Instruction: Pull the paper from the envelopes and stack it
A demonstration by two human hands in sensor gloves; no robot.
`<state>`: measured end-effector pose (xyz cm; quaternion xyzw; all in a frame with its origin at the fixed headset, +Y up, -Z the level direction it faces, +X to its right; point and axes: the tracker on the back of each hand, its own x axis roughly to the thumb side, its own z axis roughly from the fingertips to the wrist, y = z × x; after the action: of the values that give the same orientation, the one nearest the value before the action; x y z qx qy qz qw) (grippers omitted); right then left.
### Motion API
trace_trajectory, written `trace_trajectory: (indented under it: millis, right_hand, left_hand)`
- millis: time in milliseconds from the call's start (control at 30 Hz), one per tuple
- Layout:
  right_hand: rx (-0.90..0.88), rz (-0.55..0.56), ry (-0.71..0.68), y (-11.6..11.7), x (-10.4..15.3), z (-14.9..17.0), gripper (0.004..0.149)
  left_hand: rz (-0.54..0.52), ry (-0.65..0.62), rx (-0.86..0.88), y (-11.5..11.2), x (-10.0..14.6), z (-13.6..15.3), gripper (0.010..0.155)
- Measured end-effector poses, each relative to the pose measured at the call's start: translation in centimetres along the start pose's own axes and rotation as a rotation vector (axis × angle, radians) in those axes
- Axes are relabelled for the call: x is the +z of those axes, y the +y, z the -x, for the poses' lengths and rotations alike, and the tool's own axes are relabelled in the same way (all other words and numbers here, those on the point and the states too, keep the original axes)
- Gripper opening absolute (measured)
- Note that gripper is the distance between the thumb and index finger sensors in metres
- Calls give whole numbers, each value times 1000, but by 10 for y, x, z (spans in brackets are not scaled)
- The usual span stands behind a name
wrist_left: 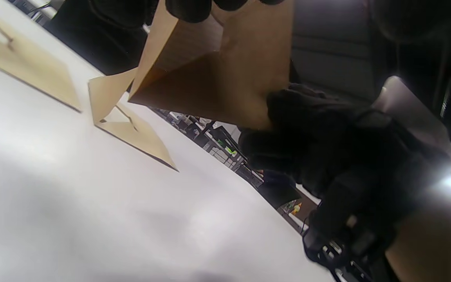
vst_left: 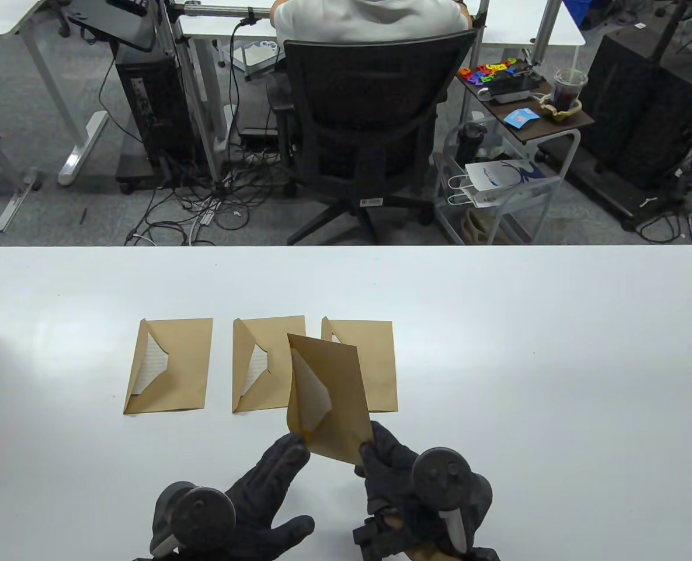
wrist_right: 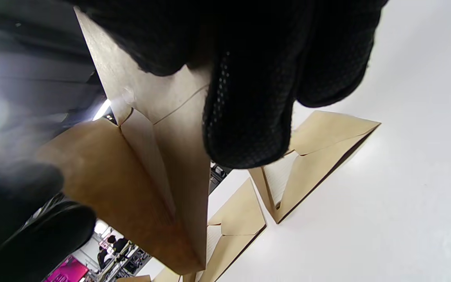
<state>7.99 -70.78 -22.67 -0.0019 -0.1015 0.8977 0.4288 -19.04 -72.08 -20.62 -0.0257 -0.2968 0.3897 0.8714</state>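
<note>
Three brown envelopes lie in a row on the white table (vst_left: 497, 362): left (vst_left: 167, 365), middle (vst_left: 264, 356), right (vst_left: 378, 368), flaps open with lined paper showing. My right hand (vst_left: 375, 453) grips the lower right corner of a fourth envelope (vst_left: 334, 409) and holds it tilted above the table, flap open, pale paper (vst_left: 310, 397) inside. My left hand (vst_left: 290, 453) is spread, its fingertips at the envelope's lower left corner and the thumb out to the side. The held envelope also shows in the left wrist view (wrist_left: 225, 78) and the right wrist view (wrist_right: 139, 184).
Beyond the table's far edge are a black office chair (vst_left: 375, 117) with a seated person, floor cables, and a small cart (vst_left: 521, 117) with a drink and coloured pieces. The table runs wide to the left and right of the envelopes.
</note>
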Motion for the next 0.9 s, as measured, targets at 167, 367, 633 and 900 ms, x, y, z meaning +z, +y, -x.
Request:
trace_trajectory:
  millis: [167, 367, 633, 900]
  right_hand:
    - [-56, -1, 3, -3, 1, 1, 44]
    - [-168, -59, -30, -4, 5, -1, 43]
    - [-207, -133, -102, 4, 10, -6, 42]
    - [-168, -152, -126, 7, 12, -8, 42]
  left_hand:
    - [-65, 103, 25, 13, 1, 13, 95]
    - [-92, 162, 165, 22, -1, 30, 95]
    - [-167, 201, 513, 27, 2, 51, 94]
    - [-178, 229, 592, 26, 3, 54, 88]
